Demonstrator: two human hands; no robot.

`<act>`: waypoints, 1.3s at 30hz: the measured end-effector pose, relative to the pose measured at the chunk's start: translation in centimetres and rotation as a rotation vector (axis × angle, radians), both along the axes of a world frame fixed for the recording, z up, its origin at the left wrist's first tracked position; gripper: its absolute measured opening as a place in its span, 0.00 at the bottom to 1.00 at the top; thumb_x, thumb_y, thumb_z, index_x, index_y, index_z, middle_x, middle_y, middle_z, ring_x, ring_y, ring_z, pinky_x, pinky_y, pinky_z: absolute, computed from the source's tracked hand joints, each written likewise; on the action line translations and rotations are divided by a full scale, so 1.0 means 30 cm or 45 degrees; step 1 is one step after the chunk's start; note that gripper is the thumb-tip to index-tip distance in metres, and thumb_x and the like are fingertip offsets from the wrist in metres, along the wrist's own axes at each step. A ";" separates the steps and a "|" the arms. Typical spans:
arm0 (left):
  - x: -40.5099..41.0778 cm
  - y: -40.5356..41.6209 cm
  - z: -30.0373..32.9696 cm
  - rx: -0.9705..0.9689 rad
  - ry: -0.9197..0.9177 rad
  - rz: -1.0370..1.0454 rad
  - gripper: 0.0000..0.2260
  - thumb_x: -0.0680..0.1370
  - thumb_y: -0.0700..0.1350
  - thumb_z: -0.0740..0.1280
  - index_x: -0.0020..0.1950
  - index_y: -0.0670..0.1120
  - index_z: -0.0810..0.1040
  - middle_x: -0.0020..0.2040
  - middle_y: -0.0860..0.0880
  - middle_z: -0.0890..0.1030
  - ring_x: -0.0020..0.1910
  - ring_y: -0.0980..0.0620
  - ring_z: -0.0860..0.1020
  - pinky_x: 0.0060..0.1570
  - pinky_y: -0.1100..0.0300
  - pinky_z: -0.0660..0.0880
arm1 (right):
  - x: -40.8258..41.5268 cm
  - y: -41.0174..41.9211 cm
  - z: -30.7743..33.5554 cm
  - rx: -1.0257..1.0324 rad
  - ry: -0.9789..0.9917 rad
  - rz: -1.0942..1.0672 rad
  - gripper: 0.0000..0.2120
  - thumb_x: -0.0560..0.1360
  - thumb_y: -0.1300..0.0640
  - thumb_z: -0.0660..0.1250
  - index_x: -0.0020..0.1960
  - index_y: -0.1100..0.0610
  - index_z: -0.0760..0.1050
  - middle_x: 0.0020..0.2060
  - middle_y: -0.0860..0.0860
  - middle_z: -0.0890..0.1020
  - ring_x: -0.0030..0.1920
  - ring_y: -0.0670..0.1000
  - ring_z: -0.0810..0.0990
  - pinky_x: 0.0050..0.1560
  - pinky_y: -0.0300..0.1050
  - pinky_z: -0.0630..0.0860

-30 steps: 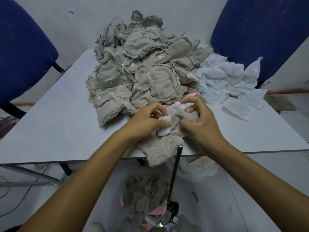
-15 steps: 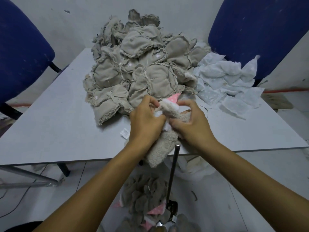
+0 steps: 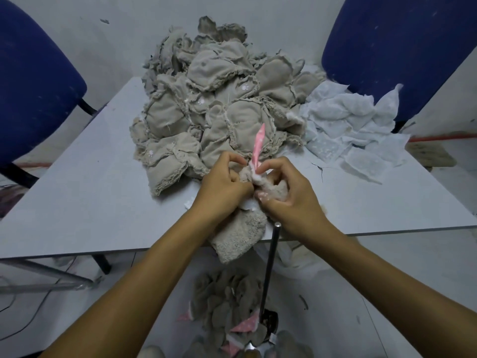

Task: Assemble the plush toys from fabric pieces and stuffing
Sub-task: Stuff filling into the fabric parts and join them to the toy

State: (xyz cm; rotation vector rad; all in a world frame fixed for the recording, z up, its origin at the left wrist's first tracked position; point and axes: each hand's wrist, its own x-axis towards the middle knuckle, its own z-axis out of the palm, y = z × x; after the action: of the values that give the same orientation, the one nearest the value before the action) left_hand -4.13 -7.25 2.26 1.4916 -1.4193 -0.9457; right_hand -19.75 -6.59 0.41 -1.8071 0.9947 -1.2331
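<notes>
Head view: both hands work one fuzzy beige plush skin [image 3: 240, 233] at the near edge of the desk [image 3: 85, 202]; its lower end hangs over that edge. Left hand [image 3: 222, 187] has fingers curled round the upper part of the skin, gripping it. Right hand [image 3: 286, 192] pinches the skin from the other side, thumb and forefinger closed at the base of a pink dotted ear piece [image 3: 258, 146], which stands up between the two hands. A white label or lining [image 3: 249, 204] shows under the left hand.

Step, as judged: turning or working the ear out of the skin, before any stuffing goes in. Whether the ear is fully out cannot be told; its base is hidden by fingers.

Next move likely calls for a steady hold with the left hand while the right draws or pushes the ear clear without straining the seam.

Also present: heap of unturned beige pieces [image 3: 214, 107] behind the hands, white fabric pieces [image 3: 353, 127] to its right, dark rod [image 3: 269, 267] standing below the desk edge, finished skins on the floor [image 3: 227, 301].
</notes>
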 end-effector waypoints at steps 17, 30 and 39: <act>0.039 -0.026 0.042 0.048 -0.247 -0.497 0.21 0.70 0.41 0.70 0.62 0.52 0.73 0.61 0.43 0.74 0.61 0.46 0.75 0.61 0.51 0.75 | -0.041 -0.015 0.025 -0.115 -0.102 0.100 0.26 0.68 0.68 0.77 0.62 0.54 0.73 0.49 0.39 0.78 0.49 0.43 0.80 0.52 0.33 0.73; 0.004 -0.014 0.069 -0.290 -0.007 -0.158 0.33 0.67 0.31 0.72 0.63 0.59 0.68 0.51 0.49 0.72 0.42 0.61 0.74 0.35 0.67 0.74 | -0.054 -0.021 0.088 -0.252 -0.177 -0.118 0.29 0.67 0.72 0.72 0.62 0.51 0.72 0.51 0.48 0.79 0.52 0.49 0.80 0.53 0.40 0.78; 0.029 -0.019 0.105 -0.296 -0.073 -0.176 0.11 0.69 0.34 0.77 0.46 0.44 0.81 0.43 0.48 0.82 0.44 0.53 0.79 0.52 0.47 0.79 | -0.121 -0.076 0.115 0.023 -0.167 0.029 0.06 0.79 0.48 0.66 0.55 0.45 0.79 0.47 0.45 0.84 0.48 0.47 0.83 0.51 0.52 0.82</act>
State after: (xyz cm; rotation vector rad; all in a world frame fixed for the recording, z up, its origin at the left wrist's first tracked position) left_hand -3.25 -7.82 5.40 1.2706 -1.6318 -0.7943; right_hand -23.38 -8.87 3.86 -1.6957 0.9065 -1.3071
